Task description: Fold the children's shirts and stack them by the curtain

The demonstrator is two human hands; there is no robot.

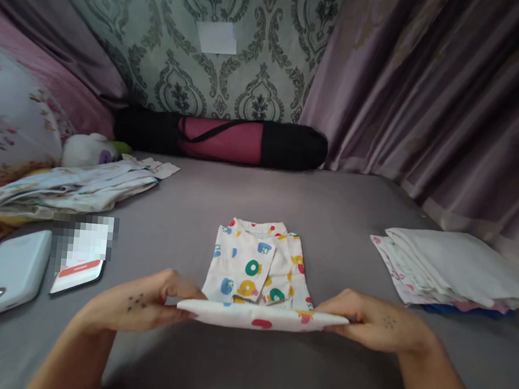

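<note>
A small white garment (253,266) with colourful prints lies in the middle of the grey sheet, its collar at the far end. Its near part is lifted into a flat, folded edge that faces me. My left hand (159,304) pinches the left end of this edge, thumb and fingers closed on the cloth. At the right end, my right hand (366,322) grips the cloth in the same way. The garment's underside is hidden.
Folded clothes (457,266) are stacked at the right. On the left lie loose clothes (83,185), a phone (84,258) and a white power bank (12,270) with a cable. A black and pink roll bag (221,140) rests along the patterned wall.
</note>
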